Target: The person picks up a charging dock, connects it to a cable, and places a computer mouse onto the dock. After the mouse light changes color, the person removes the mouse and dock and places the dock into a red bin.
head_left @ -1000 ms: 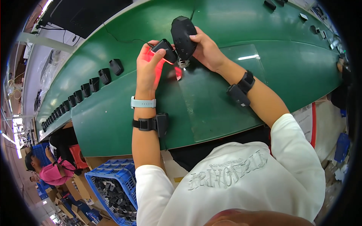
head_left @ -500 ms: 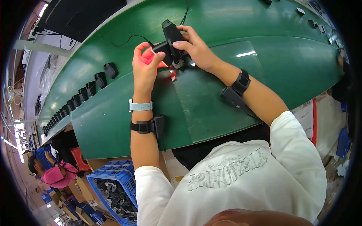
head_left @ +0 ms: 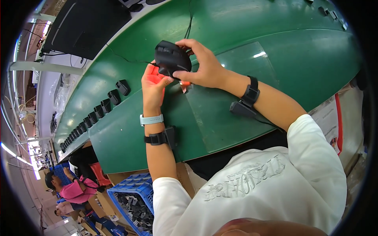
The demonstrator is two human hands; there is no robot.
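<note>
A black upright-shaped computer mouse (head_left: 172,58) is held above the green table, its rounded top with buttons facing up. My right hand (head_left: 202,65) is closed round its right side, the thumb along the near edge and fingers behind. At its lower left, my left hand (head_left: 153,84) has its thumb tip by the near edge. Red light glows on the left fingers, which the mouse partly hides. A thin dark cable (head_left: 132,61) runs left from beside the mouse. Under the right hand a small shiny reddish piece (head_left: 184,87) shows; its kind is unclear.
Similar black devices (head_left: 114,96) stand in a long row at left. A clear sheet (head_left: 236,114) covers part of the green table (head_left: 122,145). At lower left is a blue crate (head_left: 132,188) of dark parts. A person in pink (head_left: 78,191) sits beyond.
The mouse has turned from an edge-on tilt to show its broad rounded top. Its glowing edge no longer shows. My hands sit slightly lower in the picture, and the whole view has shifted.
</note>
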